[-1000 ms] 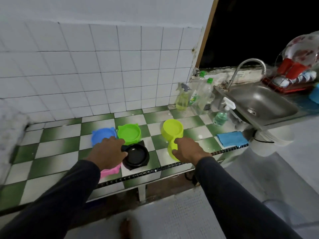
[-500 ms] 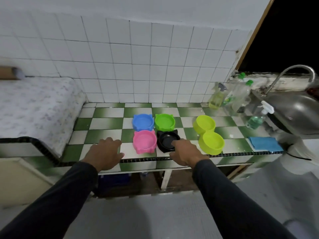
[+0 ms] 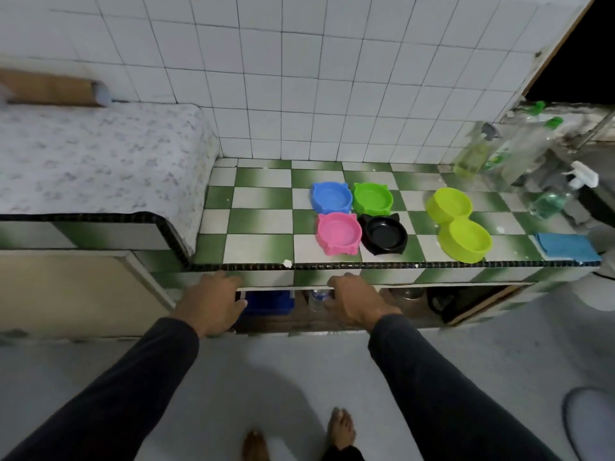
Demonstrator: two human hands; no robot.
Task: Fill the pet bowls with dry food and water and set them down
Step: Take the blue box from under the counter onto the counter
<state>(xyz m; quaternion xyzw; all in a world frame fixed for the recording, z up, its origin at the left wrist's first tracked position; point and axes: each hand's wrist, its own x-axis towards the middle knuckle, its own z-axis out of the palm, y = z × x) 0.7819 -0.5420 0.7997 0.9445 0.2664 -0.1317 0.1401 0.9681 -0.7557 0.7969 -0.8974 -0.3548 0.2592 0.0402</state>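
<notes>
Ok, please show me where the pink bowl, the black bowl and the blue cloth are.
pink bowl [image 3: 338, 231], head view, on its inner floor.
black bowl [image 3: 385, 233], head view, on its inner floor.
blue cloth [image 3: 565, 246], head view, on the middle of its top face.

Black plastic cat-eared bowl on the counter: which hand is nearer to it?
Right. The right hand is just below the black plastic cat-eared bowl, under the counter edge; the left hand is lower-left, farther off.
</notes>
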